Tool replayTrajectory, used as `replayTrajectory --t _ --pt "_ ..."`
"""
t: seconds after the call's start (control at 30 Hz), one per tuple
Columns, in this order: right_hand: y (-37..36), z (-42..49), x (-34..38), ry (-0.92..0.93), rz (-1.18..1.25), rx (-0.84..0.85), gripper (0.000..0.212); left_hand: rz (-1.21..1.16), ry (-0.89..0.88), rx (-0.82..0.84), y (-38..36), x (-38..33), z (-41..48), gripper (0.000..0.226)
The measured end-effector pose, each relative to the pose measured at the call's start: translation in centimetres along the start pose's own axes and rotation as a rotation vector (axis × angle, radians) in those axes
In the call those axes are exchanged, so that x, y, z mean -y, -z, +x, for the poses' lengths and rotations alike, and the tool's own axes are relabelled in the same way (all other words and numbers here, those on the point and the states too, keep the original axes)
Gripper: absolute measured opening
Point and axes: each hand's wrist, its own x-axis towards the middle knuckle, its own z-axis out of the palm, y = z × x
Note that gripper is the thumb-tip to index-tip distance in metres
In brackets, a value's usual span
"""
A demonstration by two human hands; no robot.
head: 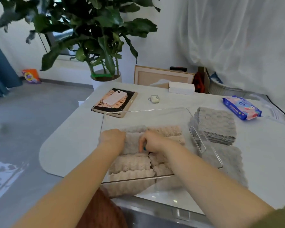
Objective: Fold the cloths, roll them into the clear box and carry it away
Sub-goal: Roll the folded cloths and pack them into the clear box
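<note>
The fingers [143, 143] of the right hand [153, 142] were curled downward and bunched close together, digging into the right edge of a grey cloth [132, 143], while the left hand [113, 139] clasped the same cloth from its left side, knuckles up and fingertips tucked out of sight beneath it. Whether the left fingers were spread or pressed together could not be told. The grey cloth sat between the 2 hands inside the clear box [145, 110], roughly in the middle of its left half, with both forearms reaching over the near wall. Beige rolled cloths [130, 163] lay packed side by side nearer the person, touching the grey one, and more beige rolls lay against it on the far right. The far part of the box held nothing visible. The box stood on a white table [69, 145]. Just beside its right wall rested a stack of folded grey cloths [215, 125], and nearer the person a flat grey cloth [229, 162] lay spread, partly seen through the clear wall. Beyond the box were a tablet [105, 107] with a phone [115, 97] on top, an earbud case [154, 98], a white carton [181, 88] and, to the right, a pack of wipes [242, 107]. A potted plant [92, 30] stood past the table's far edge.
</note>
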Motion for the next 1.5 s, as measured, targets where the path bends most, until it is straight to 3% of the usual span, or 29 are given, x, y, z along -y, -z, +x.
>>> replayTrajectory --t 0.13,0.3,0.4,0.5,0.57,0.7,0.77,0.93,1.13,1.27,1.4,1.5 --pt "-0.5 0.1 0.1 -0.035 -0.139 0.052 0.045 0.092 -0.031 0.087 -0.5 -0.2 0.3 0.029" --pt "-0.3 -0.5 1.0 -0.063 -0.238 0.15 0.042 0.191 -0.077 0.036 -0.9 -0.2 0.1 0.029" --pt "0.4 -1.5 1.1 -0.079 -0.194 0.208 0.041 0.306 -0.169 0.011 -0.7 0.1 -0.3 0.024" --pt "1.5 -2.6 1.4 -0.056 -0.101 0.259 0.045 0.322 -0.223 0.135 0.3 0.6 -0.9 0.022" --pt "1.9 -2.9 1.5 -0.052 -0.06 0.234 0.046 0.312 -0.213 0.178 0.6 0.8 -0.9 0.021" --pt "0.4 -3.8 1.3 -0.08 -0.128 0.284 0.03 0.382 -0.134 0.055 -0.7 0.1 -1.2 0.033" --pt "0.2 -4.2 1.1 -0.082 -0.132 0.254 0.032 0.391 -0.102 0.043 -1.1 -0.1 -1.4 0.042" --pt "2.5 -4.8 -0.2 -0.08 -0.002 0.192 0.046 0.245 -0.03 0.177 2.2 -0.8 -3.1 0.048" --pt "6.0 -7.0 -2.0 -0.055 0.11 0.049 0.044 0.012 -0.105 -0.125 3.7 -2.9 -2.6 0.026" --pt "7.8 -9.7 -3.2 -0.075 0.219 -0.012 0.044 -0.124 -0.134 -0.139 1.2 -3.4 -1.1 0.054" --pt "6.8 -11.0 -4.9 -0.125 0.234 0.009 0.042 -0.093 -0.069 -0.194 -0.1 -2.7 0.3 0.045" --pt "4.6 -10.8 -5.5 -0.163 0.192 0.056 0.043 -0.086 -0.097 -0.103 -0.6 -2.9 0.7 0.059"
